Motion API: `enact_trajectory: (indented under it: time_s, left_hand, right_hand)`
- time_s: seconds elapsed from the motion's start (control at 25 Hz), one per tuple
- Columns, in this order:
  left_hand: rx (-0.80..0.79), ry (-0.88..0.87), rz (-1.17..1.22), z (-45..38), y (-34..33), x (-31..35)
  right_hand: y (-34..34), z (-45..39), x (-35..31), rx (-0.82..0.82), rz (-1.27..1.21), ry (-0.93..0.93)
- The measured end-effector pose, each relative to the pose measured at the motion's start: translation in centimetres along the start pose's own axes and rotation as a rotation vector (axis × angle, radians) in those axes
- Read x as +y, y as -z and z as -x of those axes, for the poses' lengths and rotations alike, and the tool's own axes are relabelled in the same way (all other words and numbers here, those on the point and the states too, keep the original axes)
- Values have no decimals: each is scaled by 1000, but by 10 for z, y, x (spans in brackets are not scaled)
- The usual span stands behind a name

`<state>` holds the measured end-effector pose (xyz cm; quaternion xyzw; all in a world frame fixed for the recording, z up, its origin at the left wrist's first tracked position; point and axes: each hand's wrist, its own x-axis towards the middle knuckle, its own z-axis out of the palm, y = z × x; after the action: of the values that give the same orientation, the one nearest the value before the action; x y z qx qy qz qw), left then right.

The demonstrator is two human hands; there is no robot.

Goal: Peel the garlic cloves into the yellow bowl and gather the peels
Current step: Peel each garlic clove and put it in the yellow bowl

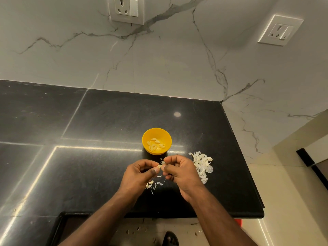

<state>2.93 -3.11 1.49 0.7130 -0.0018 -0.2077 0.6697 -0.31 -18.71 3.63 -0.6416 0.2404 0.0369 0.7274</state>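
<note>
Head view: the left hand and right hand are pinching one garlic clove above the table, just before the yellow bowl. Peeling well likely means stripping skin gently, dropping peels aside.

Single view only, head-worn wide-angle camera, looking forward and steeply down from above the near edge of the black counter; no second view to overlap with. Both forearms enter from the bottom edge and the left hand and right hand sit just below frame centre, close to the lens, with the yellow bowl just beyond them. Upper half is filled by the marble wall, its lines bowed by the lens, with the corner at right; a strip of floor and a sandalled foot show below the counter edge.
</note>
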Motion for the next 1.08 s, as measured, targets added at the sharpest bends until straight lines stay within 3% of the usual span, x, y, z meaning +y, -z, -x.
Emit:
enact_trajectory:
  time_s: [0.24,0.48,0.6,0.72,0.92,1.08]
  left_hand:
    - [-17,-2,-6,1,-3,0]
    - [-38,46,98,0,-4,1]
    - [-96,80,136,-1,-1,0]
    - [-152,126,163,0,0,2]
    - [-194,199,184,1,6,8]
    - [-231,275,240,3,8,11]
  right_hand:
    - [-1,1,0,-25,-26,-3]
    - [6,-1,6,53,158,101]
    - [8,1,7,-62,203,137]
    - [1,4,9,-154,100,134]
    - [1,3,14,-155,-57,100]
    - [-3,6,12,-162,-45,89]
